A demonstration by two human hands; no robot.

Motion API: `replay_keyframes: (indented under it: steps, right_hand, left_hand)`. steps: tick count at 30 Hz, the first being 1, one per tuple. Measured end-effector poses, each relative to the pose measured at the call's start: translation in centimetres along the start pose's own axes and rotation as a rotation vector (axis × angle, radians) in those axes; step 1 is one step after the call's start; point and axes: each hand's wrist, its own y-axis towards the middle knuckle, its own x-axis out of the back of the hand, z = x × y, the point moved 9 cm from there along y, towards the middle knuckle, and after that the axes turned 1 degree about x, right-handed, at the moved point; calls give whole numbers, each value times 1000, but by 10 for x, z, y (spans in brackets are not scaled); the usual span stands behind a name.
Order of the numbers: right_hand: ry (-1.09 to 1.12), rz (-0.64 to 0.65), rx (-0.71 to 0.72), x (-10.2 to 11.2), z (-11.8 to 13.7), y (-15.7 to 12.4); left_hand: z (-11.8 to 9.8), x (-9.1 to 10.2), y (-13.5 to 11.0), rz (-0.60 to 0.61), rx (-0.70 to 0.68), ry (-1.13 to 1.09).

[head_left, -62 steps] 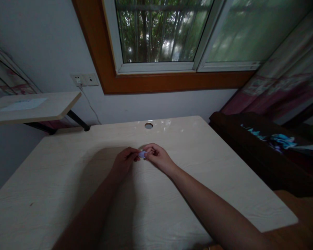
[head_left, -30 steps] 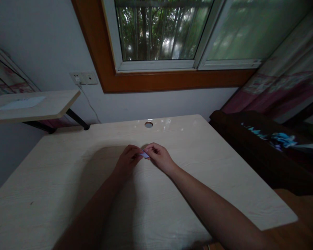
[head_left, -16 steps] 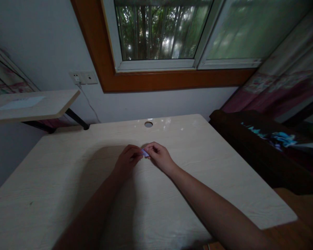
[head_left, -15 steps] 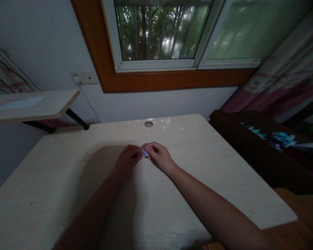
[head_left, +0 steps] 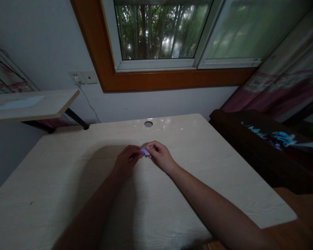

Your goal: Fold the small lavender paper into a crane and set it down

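Observation:
A small pale purple piece of folded paper (head_left: 145, 151) is pinched between both my hands above the middle of a light wooden desk (head_left: 67, 180). My left hand (head_left: 126, 160) grips its left side with curled fingers. My right hand (head_left: 160, 156) pinches its right side with thumb and forefinger. Most of the paper is hidden by my fingers.
A round cable hole (head_left: 148, 123) sits at the desk's far edge under a window (head_left: 156, 31). A side shelf (head_left: 33, 104) with a white sheet juts out at the left. Dark wooden furniture (head_left: 263, 149) and a curtain stand to the right. Wall sockets (head_left: 83, 77) are behind.
Both hands have stayed together on the paper and drifted slightly away from me, with small finger shifts on the piece.

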Motion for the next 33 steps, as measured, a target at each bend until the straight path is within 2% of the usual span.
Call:
replay_keyframes:
  steps: [7, 11, 15, 19, 24, 33]
  right_hand:
    - [-20, 47, 7, -5, 3, -1]
    - [-25, 65, 29, -7, 1, -2]
    - [-83, 17, 96, -6, 7, -4]
    - [-211, -66, 220, -2, 24, -7]
    - [-391, -4, 350, -11, 38, -10]
    - [-438, 22, 370, -14, 31, -10]
  left_hand:
    - [9, -3, -1, 10, 18, -4]
    - [2, -1, 0, 1, -19, 34]
    - [-6, 2, 1, -19, -63, 59]
    - [0, 5, 1, -41, -28, 125]
    - [3, 4, 1, -44, -55, 192]
    - [0, -2, -1, 9, -105, 294]
